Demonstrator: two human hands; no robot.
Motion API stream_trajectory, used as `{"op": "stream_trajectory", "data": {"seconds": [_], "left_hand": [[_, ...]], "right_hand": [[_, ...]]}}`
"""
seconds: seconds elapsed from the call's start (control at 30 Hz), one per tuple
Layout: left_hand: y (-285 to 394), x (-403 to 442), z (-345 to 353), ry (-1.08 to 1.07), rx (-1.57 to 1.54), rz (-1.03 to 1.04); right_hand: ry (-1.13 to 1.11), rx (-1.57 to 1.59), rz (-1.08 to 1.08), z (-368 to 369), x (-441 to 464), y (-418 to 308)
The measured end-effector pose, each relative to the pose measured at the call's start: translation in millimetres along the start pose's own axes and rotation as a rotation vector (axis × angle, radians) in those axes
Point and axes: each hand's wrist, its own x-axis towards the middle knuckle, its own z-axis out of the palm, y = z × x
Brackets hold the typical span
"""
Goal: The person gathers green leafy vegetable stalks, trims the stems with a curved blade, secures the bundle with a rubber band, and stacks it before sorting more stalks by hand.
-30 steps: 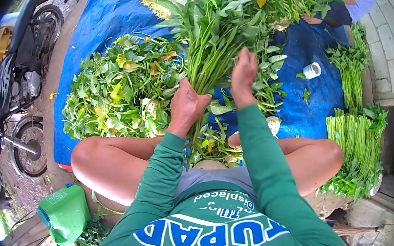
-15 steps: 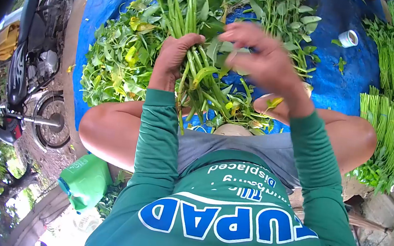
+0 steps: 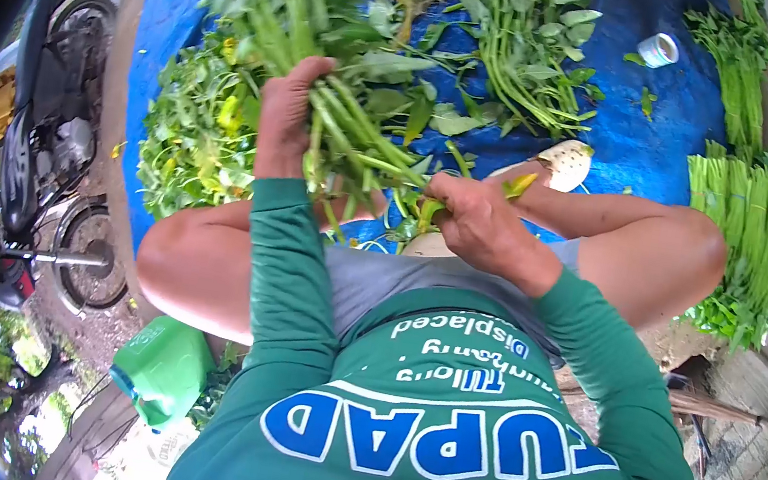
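My left hand [image 3: 286, 113] is wrapped round a thick bunch of water spinach [image 3: 347, 122], leafy tops pointing away and cut stems slanting toward my lap. My right hand [image 3: 485, 220] is closed at the lower stem ends, thumb and fingertips pinching a stem there. A yellowish-green leaf [image 3: 429, 211] shows at these fingertips; whether it is attached to the stem I cannot tell. Loose water spinach [image 3: 197, 135] is heaped to the left, and more stems [image 3: 524, 83] lie ahead on the blue tarp [image 3: 620, 96].
Tied bundles of stems [image 3: 736, 211] lie along the right edge. A white cup-like container [image 3: 659, 50] rests on its side on the tarp. A green plastic jug [image 3: 162, 368] is behind my left knee, and a motorcycle [image 3: 55, 135] stands at the left.
My left hand has shifted left with the bunch, which now tilts. The right hand came down from its blurred raised position to the stem ends and closed there.
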Motion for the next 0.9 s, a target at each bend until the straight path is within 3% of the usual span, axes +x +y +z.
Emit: {"op": "stream_trajectory", "data": {"seconds": [0.1,0.17,0.2,0.27,0.33,0.43,0.67,0.8,0.83,0.9], "left_hand": [[3.6,5.1,-8.5,0.064,0.1,0.058],[3.4,2.1,-7.9,0.077,0.146,0.051],[0.6,2.3,-5.4,0.064,0.139,0.041],[-4.3,2.4,4.0,0.041,0.124,0.028],[-4.4,-1.8,19.5,0.072,0.255,0.069],[-3.7,-11.9,37.9,-0.011,0.196,0.027],[-9.1,-8.9,48.6,-0.083,0.139,-0.064],[-4.1,-5.2,54.4,-0.078,0.095,-0.105],[-1.6,-5.0,53.6,-0.086,0.093,-0.11],[2.5,-9.4,54.3,-0.107,0.067,-0.127]], "right_hand": [[-0.386,-0.588,0.204,6.4,-19.1,58.3],[-0.535,-0.71,0.35,9.5,-15.0,87.7],[-0.534,-0.576,0.43,2.0,10.7,101.9],[-0.509,-0.281,0.572,-22.2,66.4,127.3],[-0.169,-0.404,0.665,-36.5,97.5,162.8],[0.273,-0.76,0.448,-33.5,102.3,251.5],[0.279,-0.896,0.528,-42.8,115.9,281.6],[0.027,-0.714,0.636,-74.8,128.4,269.9],[0.048,-0.632,0.554,-83.2,130.7,268.8],[0.032,-0.51,0.615,-108.4,143.0,253.9]]}}
